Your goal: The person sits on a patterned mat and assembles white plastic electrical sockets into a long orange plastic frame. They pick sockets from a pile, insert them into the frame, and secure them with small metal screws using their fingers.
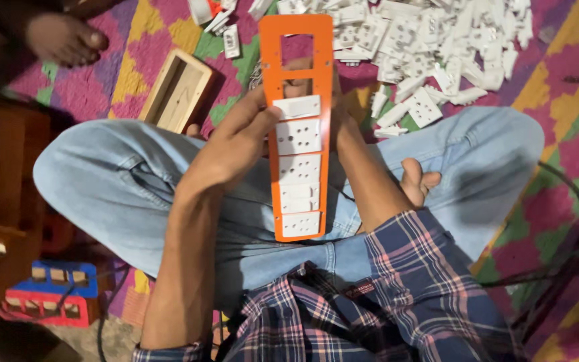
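Holding the orange frame upright over the lap, the left hand thumbs a white socket module into its slot while the right hand, fingers curled behind, braces the back.

The long frame is bright orange, its filled slots holding white socket pieces. At twelve to one o'clock lies a heap of white parts. The mat shows magenta, yellow and green patches. Jeans are pale blue; the shirt is navy-and-pink plaid. At eleven o'clock sits a pale wooden box.
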